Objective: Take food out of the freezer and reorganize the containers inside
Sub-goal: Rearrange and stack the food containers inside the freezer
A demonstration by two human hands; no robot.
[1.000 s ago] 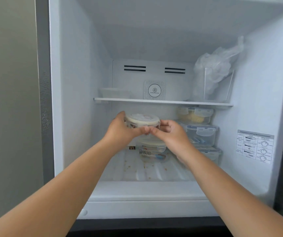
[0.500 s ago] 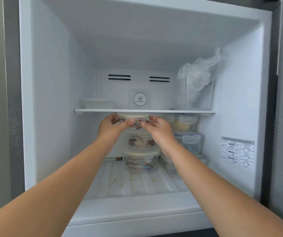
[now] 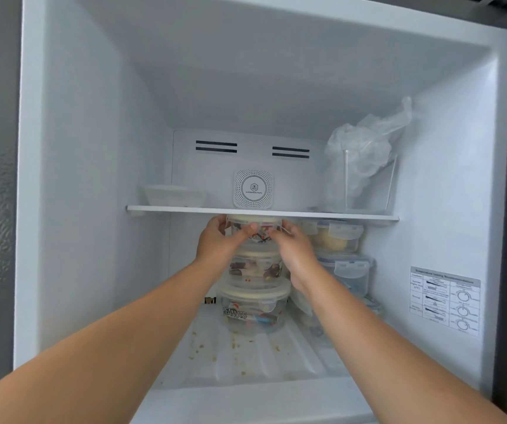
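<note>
Both hands reach deep into the open freezer. My left hand (image 3: 218,240) and my right hand (image 3: 292,246) grip the sides of a round clear container with a cream lid (image 3: 256,223), just under the white shelf (image 3: 184,208). It sits as the top of a stack, over a second round container (image 3: 255,269) and a bottom one printed PEANUTS (image 3: 252,310). To the right, rectangular clip-lid containers (image 3: 337,237) are stacked; my right wrist hides part of them.
On the shelf stand a shallow white tray (image 3: 172,194) at left, a white deodoriser box (image 3: 253,188) at the back and a clear tub holding a plastic bag (image 3: 368,166) at right. Crumbs dot the ribbed freezer floor (image 3: 215,353). A settings sticker (image 3: 445,301) is on the right wall.
Both hands carried the round container up and back from mid-height onto the two stacked round containers, just below the shelf. The camera moved closer and tilted up.
</note>
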